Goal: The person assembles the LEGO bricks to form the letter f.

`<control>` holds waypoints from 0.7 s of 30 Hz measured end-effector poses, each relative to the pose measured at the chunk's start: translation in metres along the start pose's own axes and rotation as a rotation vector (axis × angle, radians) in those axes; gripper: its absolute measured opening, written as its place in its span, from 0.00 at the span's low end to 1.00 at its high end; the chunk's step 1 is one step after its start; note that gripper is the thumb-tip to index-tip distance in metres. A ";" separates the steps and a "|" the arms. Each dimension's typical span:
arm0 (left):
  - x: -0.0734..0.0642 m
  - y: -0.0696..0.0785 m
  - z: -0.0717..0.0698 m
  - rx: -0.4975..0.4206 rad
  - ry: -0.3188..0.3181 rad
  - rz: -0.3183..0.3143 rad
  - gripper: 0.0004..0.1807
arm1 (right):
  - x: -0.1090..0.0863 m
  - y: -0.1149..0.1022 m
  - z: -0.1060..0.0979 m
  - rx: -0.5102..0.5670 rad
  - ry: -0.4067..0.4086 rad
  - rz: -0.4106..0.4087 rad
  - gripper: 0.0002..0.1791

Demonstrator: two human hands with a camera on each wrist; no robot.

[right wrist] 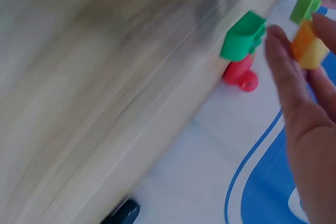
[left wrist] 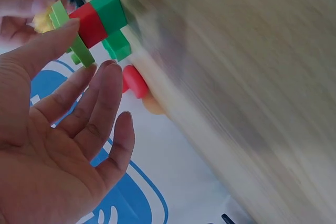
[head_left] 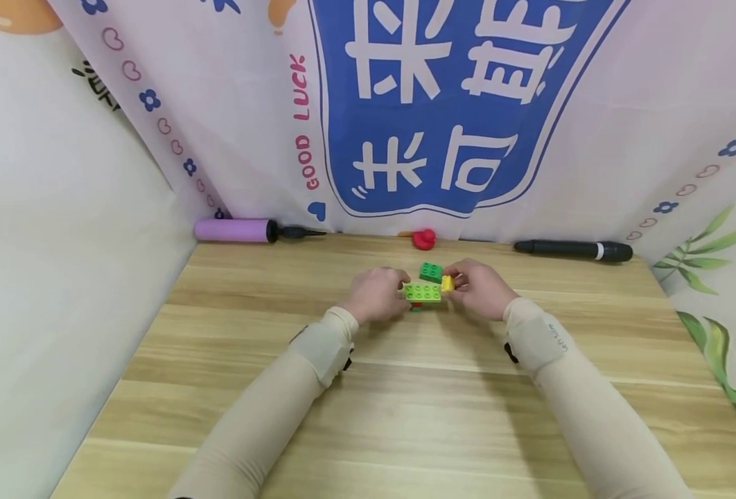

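My left hand (head_left: 377,294) pinches a flat lime-green building brick (head_left: 423,292) at its end, thumb on one edge and fingertips at the other. Beneath that plate a red brick (left wrist: 89,25) sits on a dark green brick (left wrist: 109,12), as the left wrist view shows; from the head they are mostly hidden. Between the thumb and fingers of my right hand (head_left: 482,288) is a yellow brick (head_left: 447,283), held right by the plate's right end. Just behind, a separate green brick (head_left: 431,271) rests on the table.
A small red toy duck (head_left: 425,240) stands at the back edge of the wooden table (head_left: 393,430). At the back left lies a purple pump (head_left: 235,230) with a black nozzle, and at the back right a black pen-shaped object (head_left: 574,250). A printed cloth (head_left: 624,90) hangs behind.
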State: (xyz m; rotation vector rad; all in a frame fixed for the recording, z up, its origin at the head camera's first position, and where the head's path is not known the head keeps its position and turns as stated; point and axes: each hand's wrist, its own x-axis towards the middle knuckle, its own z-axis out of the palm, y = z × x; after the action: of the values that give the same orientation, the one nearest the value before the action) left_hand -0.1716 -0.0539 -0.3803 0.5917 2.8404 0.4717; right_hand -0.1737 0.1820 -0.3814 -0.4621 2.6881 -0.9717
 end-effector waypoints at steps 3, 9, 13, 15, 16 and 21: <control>0.000 0.001 -0.001 -0.004 -0.006 -0.003 0.28 | 0.001 -0.008 0.003 0.081 0.044 -0.039 0.24; 0.001 0.003 -0.001 0.007 0.005 0.005 0.22 | 0.004 -0.019 0.012 0.144 0.091 -0.130 0.24; 0.001 0.002 0.001 0.013 0.007 0.014 0.19 | 0.007 -0.019 0.018 0.112 0.081 -0.136 0.24; 0.002 0.001 0.002 0.014 0.006 0.020 0.19 | 0.008 -0.018 0.019 0.094 0.074 -0.128 0.24; 0.001 0.001 0.002 0.015 0.004 0.025 0.19 | 0.008 -0.018 0.020 0.085 0.070 -0.123 0.24; 0.001 0.002 0.001 0.014 0.004 0.034 0.20 | 0.009 -0.015 0.023 0.026 0.055 -0.119 0.24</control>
State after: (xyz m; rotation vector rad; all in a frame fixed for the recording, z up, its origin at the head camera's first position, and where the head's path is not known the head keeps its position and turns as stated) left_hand -0.1718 -0.0518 -0.3806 0.6438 2.8438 0.4603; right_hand -0.1714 0.1546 -0.3898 -0.6049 2.7196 -1.0655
